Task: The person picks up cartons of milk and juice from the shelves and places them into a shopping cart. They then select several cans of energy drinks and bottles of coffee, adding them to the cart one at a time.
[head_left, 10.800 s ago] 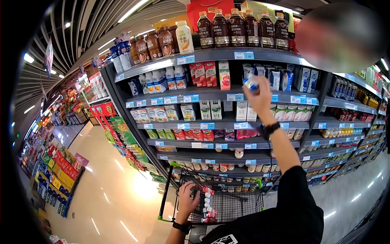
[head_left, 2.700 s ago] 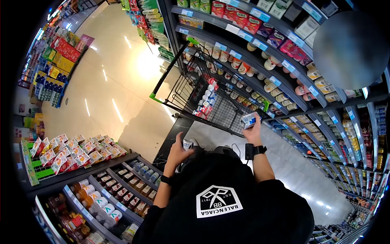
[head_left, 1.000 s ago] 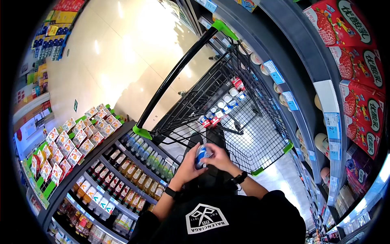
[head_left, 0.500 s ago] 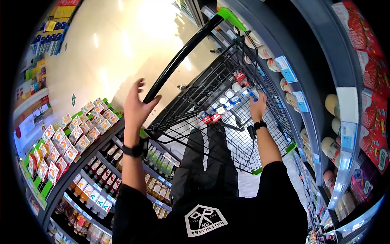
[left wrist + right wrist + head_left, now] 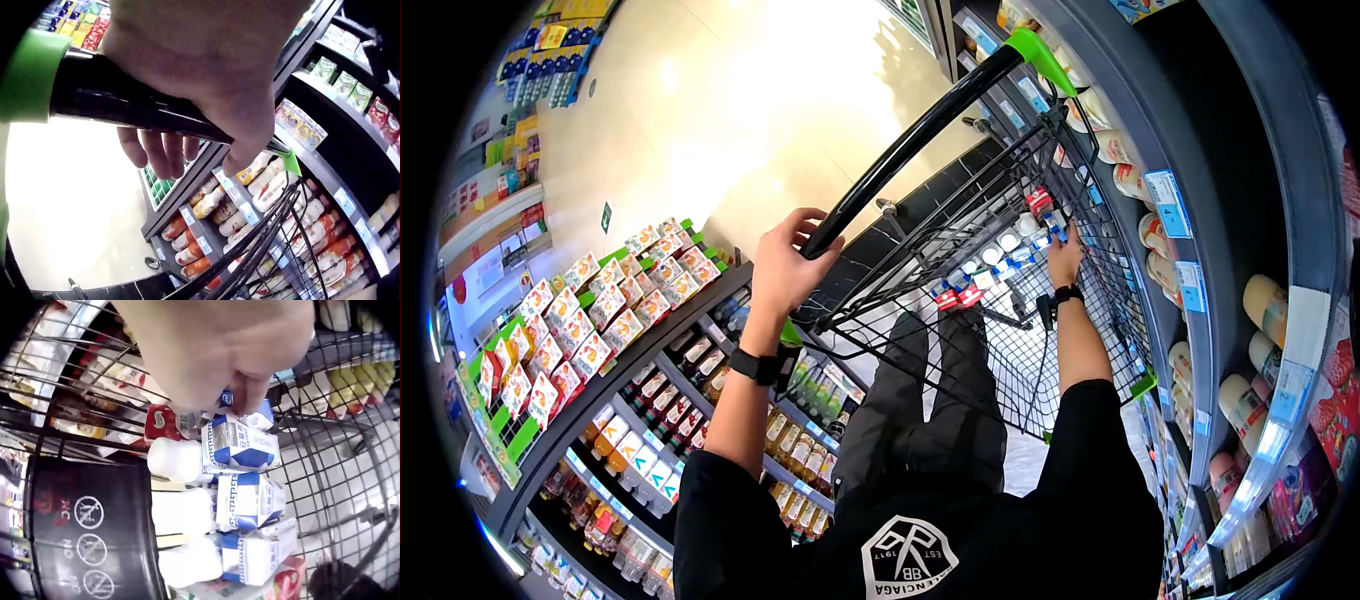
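Observation:
My left hand [image 5: 792, 262] grips the black handle [image 5: 910, 150] of the shopping cart near its left end. In the left wrist view its fingers bend over the bar, the thumb on the near side. My right hand [image 5: 1064, 258] is down inside the cart, pinching a blue-and-white milk carton [image 5: 264, 417] that the fingers partly hide. This carton is at the end of a row of similar cartons [image 5: 250, 500] with white-capped white bottles [image 5: 183, 511] beside them. Red packs [image 5: 164, 424] lie at both ends of the row.
Dairy shelves [image 5: 1190, 220] run close along the cart's right side. A drinks shelf [image 5: 670, 390] topped by a rack of white-and-orange packs [image 5: 595, 320] stands at the left. The cart's black panel [image 5: 94, 519] borders the bottles. Pale floor [image 5: 770, 120] stretches ahead.
The right hand took a blue carton from the shelf; both hands later held one before the body. The right then reached into the cart with it, while the left moved onto the handle.

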Tool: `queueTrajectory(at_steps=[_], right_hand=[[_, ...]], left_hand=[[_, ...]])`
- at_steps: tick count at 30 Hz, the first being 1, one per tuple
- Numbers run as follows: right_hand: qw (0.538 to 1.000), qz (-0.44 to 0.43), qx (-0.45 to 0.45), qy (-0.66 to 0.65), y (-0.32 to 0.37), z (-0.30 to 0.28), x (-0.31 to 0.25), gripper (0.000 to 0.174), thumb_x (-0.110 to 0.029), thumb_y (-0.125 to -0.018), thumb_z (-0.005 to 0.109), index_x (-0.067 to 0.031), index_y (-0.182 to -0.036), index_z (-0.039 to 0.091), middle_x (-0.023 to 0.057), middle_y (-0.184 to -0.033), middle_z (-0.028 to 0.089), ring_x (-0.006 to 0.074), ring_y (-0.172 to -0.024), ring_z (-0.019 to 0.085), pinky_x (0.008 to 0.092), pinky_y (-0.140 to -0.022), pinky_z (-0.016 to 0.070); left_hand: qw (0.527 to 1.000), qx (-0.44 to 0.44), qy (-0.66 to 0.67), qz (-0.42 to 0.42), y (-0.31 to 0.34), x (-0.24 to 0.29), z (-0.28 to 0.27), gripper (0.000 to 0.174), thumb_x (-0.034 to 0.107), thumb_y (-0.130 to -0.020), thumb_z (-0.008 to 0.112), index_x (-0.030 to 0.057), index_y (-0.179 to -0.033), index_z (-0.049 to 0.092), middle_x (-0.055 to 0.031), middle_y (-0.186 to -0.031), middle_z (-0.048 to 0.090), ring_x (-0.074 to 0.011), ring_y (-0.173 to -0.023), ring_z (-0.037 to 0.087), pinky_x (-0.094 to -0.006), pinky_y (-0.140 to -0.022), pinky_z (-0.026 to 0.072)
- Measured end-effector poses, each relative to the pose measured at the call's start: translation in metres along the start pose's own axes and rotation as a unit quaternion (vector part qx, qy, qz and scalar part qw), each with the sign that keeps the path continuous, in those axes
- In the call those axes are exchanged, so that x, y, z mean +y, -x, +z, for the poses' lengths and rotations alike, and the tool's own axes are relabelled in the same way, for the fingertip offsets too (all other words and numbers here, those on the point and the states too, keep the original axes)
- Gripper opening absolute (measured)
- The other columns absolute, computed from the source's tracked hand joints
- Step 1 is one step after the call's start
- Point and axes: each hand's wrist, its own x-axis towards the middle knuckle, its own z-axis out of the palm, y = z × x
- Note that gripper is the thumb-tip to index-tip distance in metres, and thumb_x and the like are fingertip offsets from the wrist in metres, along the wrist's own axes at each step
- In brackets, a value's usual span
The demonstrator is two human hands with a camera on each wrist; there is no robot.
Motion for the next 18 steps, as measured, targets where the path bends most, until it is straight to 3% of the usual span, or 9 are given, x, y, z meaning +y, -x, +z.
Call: queueTrajectory(at_steps=[5, 6, 7, 8, 9, 11, 13, 15, 18], right_hand=[[0.998, 0.036, -0.030, 0.039, 0.055, 0.004, 0.017, 0.054, -0.019, -0.093, 0.069, 0.0052, -0.139, 0.057, 0.0291, -0.137, 0.063, 0.0438, -0.125, 0.062, 0.0475, -0.104, 0.0497], [1.000, -0.010, -0.010, -0.023, 0.085, 0.021, 0.041, 0.042, -0.021, -0.093, 0.071, 0.0021, -0.127, 0.065, 0.0258, -0.125, 0.069, 0.0410, -0.116, 0.066, 0.0484, -0.097, 0.0521], [0.980, 0.070, -0.163, -0.087, 0.118, -0.012, -0.001, 0.028, -0.020, -0.094, 0.069, -0.0008, -0.114, 0.068, 0.0201, -0.106, 0.073, 0.0362, -0.101, 0.070, 0.0462, -0.086, 0.0532], [0.949, -0.276, -0.102, 0.110, 0.140, 0.043, 0.100, 0.020, -0.015, -0.093, 0.068, -0.0014, -0.107, 0.067, 0.0158, -0.092, 0.071, 0.0307, -0.084, 0.068, 0.0423, -0.076, 0.0529], [0.976, -0.017, -0.207, -0.065, 0.188, 0.007, 0.046, 0.022, -0.014, -0.091, 0.070, 0.0014, -0.106, 0.067, 0.0164, -0.091, 0.069, 0.0301, -0.082, 0.067, 0.0401, -0.075, 0.0526], [0.940, 0.056, -0.299, -0.156, 0.270, -0.034, 0.005, 0.034, -0.023, -0.096, 0.072, 0.0022, -0.119, 0.069, 0.0203, -0.107, 0.074, 0.0330, -0.102, 0.072, 0.0402, -0.087, 0.0544], [0.945, 0.030, -0.325, -0.013, 0.335, -0.065, -0.018, 0.045, -0.039, -0.105, 0.060, -0.0014, -0.130, 0.066, 0.0196, -0.120, 0.073, 0.0351, -0.111, 0.069, 0.0425, -0.092, 0.0540], [0.975, 0.032, -0.220, 0.014, 0.389, -0.076, -0.018, 0.046, -0.037, -0.110, 0.046, -0.0005, -0.130, 0.065, 0.0217, -0.128, 0.069, 0.0387, -0.119, 0.065, 0.0414, -0.103, 0.0495], [0.987, -0.020, -0.158, 0.026, 0.431, -0.100, -0.033, 0.059, -0.039, -0.100, 0.066, 0.0028, -0.140, 0.058, 0.0272, -0.147, 0.056, 0.0420, -0.139, 0.050, 0.0481, -0.116, 0.0390]], left_hand=[[1.000, 0.002, -0.018, 0.018, 0.001, -0.008, 0.000, 0.036, 0.019, -0.085, 0.081, 0.0003, -0.113, 0.069, -0.0107, -0.081, 0.075, -0.0166, -0.071, 0.072, -0.0305, -0.066, 0.0560], [1.000, -0.003, -0.021, 0.008, 0.001, -0.008, -0.001, 0.035, 0.020, -0.085, 0.081, 0.0003, -0.112, 0.070, -0.0105, -0.079, 0.075, -0.0165, -0.070, 0.072, -0.0306, -0.064, 0.0555], [1.000, -0.008, -0.024, 0.000, 0.002, -0.008, -0.002, 0.034, 0.021, -0.085, 0.081, 0.0002, -0.110, 0.071, -0.0104, -0.078, 0.074, -0.0163, -0.069, 0.072, -0.0308, -0.063, 0.0549], [0.999, 0.001, -0.038, 0.023, 0.004, -0.006, -0.004, 0.036, 0.028, -0.086, 0.080, -0.0001, -0.107, 0.072, -0.0111, -0.074, 0.073, -0.0182, -0.066, 0.071, -0.0329, -0.061, 0.0536], [0.999, 0.003, -0.030, 0.034, 0.006, -0.005, -0.005, 0.036, 0.028, -0.086, 0.080, -0.0001, -0.107, 0.072, -0.0111, -0.074, 0.073, -0.0182, -0.066, 0.071, -0.0329, -0.061, 0.0536], [0.998, 0.011, -0.056, 0.016, 0.008, -0.006, -0.005, 0.033, 0.034, -0.082, 0.078, 0.0073, -0.100, 0.074, -0.0138, -0.082, 0.075, -0.0337, -0.071, 0.071, -0.0419, -0.066, 0.0544], [0.997, 0.000, -0.059, 0.045, 0.014, -0.007, -0.007, 0.039, 0.038, -0.085, 0.077, 0.0088, -0.110, 0.074, -0.0141, -0.079, 0.074, -0.0358, -0.072, 0.071, -0.0436, -0.066, 0.0543], [0.987, -0.005, -0.054, 0.150, 0.022, -0.007, -0.010, 0.050, 0.043, -0.089, 0.075, 0.0120, -0.129, 0.068, -0.0146, -0.081, 0.073, -0.0376, -0.076, 0.071, -0.0451, -0.068, 0.0541], [0.959, 0.003, -0.024, 0.281, 0.022, -0.039, 0.006, 0.070, 0.047, -0.097, 0.068, 0.0124, -0.155, 0.047, -0.0186, -0.092, 0.072, -0.0399, -0.084, 0.070, -0.0486, -0.073, 0.0548]])
